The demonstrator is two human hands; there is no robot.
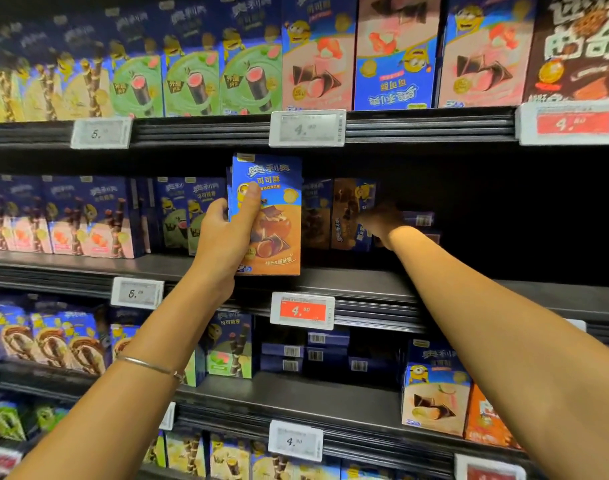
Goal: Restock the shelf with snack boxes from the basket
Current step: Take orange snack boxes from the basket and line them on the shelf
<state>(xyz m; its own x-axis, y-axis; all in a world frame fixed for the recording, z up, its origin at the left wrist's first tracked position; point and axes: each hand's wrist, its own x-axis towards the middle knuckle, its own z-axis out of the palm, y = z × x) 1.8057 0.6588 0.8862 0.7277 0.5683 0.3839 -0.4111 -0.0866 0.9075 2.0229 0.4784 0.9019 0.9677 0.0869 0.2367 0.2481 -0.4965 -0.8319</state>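
Our left hand (223, 233) grips the upright snack box (272, 216) at the middle shelf (365, 282) front, just left of the dark gap (504, 220) our right hand (382, 220) reaches into, and we can't tell if that hand is open.

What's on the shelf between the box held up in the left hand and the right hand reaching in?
Two dim brown snack boxes stand on the middle shelf between the held box and the right hand, seen in the head view.
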